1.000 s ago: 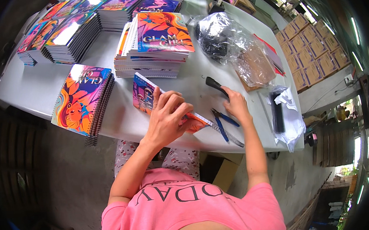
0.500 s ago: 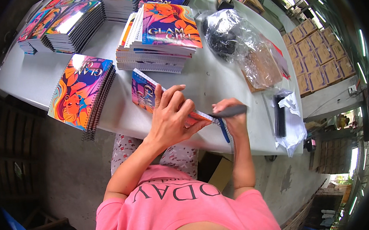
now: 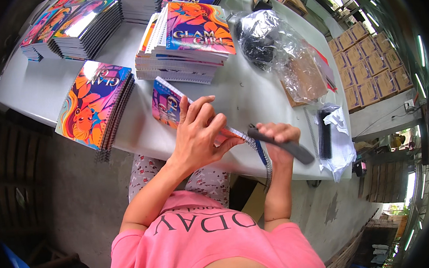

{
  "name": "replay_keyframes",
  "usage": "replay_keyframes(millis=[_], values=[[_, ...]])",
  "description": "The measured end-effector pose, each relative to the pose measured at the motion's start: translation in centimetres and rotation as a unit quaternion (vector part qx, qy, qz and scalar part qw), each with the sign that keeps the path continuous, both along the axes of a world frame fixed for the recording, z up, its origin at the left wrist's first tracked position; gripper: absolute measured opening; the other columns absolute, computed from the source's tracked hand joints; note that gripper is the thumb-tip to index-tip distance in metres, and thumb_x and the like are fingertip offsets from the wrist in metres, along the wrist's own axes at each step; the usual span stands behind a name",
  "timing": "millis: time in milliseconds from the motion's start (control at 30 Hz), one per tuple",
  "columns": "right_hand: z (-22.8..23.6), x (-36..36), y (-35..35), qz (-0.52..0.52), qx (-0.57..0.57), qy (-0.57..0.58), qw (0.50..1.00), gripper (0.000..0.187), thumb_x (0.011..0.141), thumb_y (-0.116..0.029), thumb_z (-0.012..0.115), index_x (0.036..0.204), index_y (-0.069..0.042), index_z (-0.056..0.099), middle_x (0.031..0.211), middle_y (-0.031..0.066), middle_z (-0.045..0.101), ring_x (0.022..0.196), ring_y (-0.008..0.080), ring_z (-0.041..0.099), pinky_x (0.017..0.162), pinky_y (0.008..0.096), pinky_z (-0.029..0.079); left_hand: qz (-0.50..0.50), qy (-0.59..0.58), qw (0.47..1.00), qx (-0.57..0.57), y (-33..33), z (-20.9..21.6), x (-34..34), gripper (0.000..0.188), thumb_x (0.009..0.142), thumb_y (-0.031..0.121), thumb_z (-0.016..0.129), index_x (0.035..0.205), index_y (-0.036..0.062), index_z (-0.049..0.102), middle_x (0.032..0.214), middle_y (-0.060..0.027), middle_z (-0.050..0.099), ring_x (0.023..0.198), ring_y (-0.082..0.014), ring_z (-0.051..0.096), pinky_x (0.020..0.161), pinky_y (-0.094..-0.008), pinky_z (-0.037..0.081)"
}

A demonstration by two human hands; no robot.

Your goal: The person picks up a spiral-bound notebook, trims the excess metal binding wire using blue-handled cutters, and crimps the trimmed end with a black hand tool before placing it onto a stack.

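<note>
While the left hand point(image 3: 197, 130) has the notebook point(image 3: 164, 103) pinched between thumb and fingers, the right hand point(image 3: 280, 133) is wrapped around a flat black tool point(image 3: 295, 151). Hands apart, but working close together. Notebook is tilted up over the near part of the table point(image 3: 266, 98), in front of the big stack point(image 3: 197, 33), white edge up, running down toward the right hand. Loose coil point(image 3: 268, 171) comes off the lower end of that edge and trails down past the table edge, close to the right wrist.

Step in hand, my read: coil being fed along the punched edge, right at the starting corner. How many holes are filled I can't tell; left fingers cover much of the edge. Tool tip sits by the coil near that corner; contact not clear at this angle. Tool type unclear too.

Next move, as I judge it, calls for a firm left grip so holes stay lined up, coil kept in line with the edge, and the trailing end free of the wrist and of the blue handle point(image 3: 261, 154) lying just behind it. Main risk: coil skipping a hole or kinking at the corner.

Coil-bound pile point(image 3: 91, 110) is off to the left; more black coils point(image 3: 325, 135) at right.
</note>
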State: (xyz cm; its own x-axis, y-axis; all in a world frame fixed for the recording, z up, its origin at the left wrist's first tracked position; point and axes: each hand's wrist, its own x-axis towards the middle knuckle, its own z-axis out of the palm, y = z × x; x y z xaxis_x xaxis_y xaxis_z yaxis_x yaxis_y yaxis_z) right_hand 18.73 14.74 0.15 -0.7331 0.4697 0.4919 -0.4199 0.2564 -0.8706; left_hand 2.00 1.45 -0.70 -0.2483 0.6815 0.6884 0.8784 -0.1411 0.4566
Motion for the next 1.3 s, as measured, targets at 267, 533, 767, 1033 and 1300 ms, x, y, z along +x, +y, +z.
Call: replay_keyframes(millis=[267, 533, 767, 1033, 1300], values=[[1.4, -1.3, 0.1, 0.076, 0.054, 0.100, 0.991, 0.017, 0.071, -0.001, 0.066, 0.088, -0.001, 0.070, 0.090, 0.0143, 0.069, 0.084, 0.0250, 0.067, 0.082, 0.0307, 0.051, -0.014, 0.003, 1.000, 0.005, 0.5, -0.1, -0.6, 0.047, 0.066, 0.047, 0.074, 0.083, 0.0086, 0.054, 0.093, -0.0091, 0.049, 0.113, -0.0277, 0.045, 0.105, -0.0508, 0.017], [1.5, -3.2, 0.0, 0.018, 0.097, -0.054, 0.994, 0.024, 0.068, 0.011, 0.061, 0.089, 0.001, 0.069, 0.092, 0.0168, 0.069, 0.085, 0.0242, 0.067, 0.080, 0.0312, 0.052, -0.045, -0.082, 0.996, 0.000, 0.1, -0.3, -0.7, 0.082, 0.054, 0.040, 0.083, 0.123, 0.0112, 0.048, 0.103, -0.0065, 0.055, 0.117, -0.0263, 0.044, 0.108, -0.0509, 0.015], [1.1, -3.7, 0.1, 0.003, -0.003, -0.011, 1.000, 0.016, 0.072, 0.006, 0.062, 0.086, 0.003, 0.068, 0.092, 0.0225, 0.067, 0.088, 0.0294, 0.066, 0.081, 0.0359, 0.052, 0.075, 0.008, 0.997, -0.009, -0.5, 0.1, -5.5, 0.062, 0.050, 0.062, 0.073, 0.085, 0.0135, 0.061, 0.101, -0.0043, 0.052, 0.122, -0.0295, 0.037, 0.096, -0.0686, 0.010], [2.2, -4.7, 0.4, -0.039, 0.066, -0.104, 0.992, 0.017, 0.073, 0.003, 0.064, 0.088, 0.001, 0.069, 0.092, 0.0190, 0.068, 0.086, 0.0260, 0.067, 0.078, 0.0326, 0.052, 0.023, -0.028, 0.999, 0.025, -0.1, -0.6, -5.3, 0.050, 0.048, 0.043, 0.082, 0.075, 0.0112, 0.056, 0.114, -0.0066, 0.045, 0.122, -0.0309, 0.036, 0.090, -0.0611, 0.025], [2.6, -6.5, 0.8, 0.024, 0.079, -0.091, 0.992, 0.023, 0.071, 0.007, 0.060, 0.090, 0.001, 0.070, 0.091, 0.0136, 0.070, 0.083, 0.0184, 0.067, 0.075, 0.0267, 0.052, 0.008, -0.048, 0.998, 0.035, 0.0, 0.0, -5.6, 0.051, 0.046, 0.042, 0.083, 0.074, 0.0087, 0.055, 0.122, -0.0124, 0.041, 0.124, -0.0347, 0.034, 0.097, -0.0518, 0.030]])
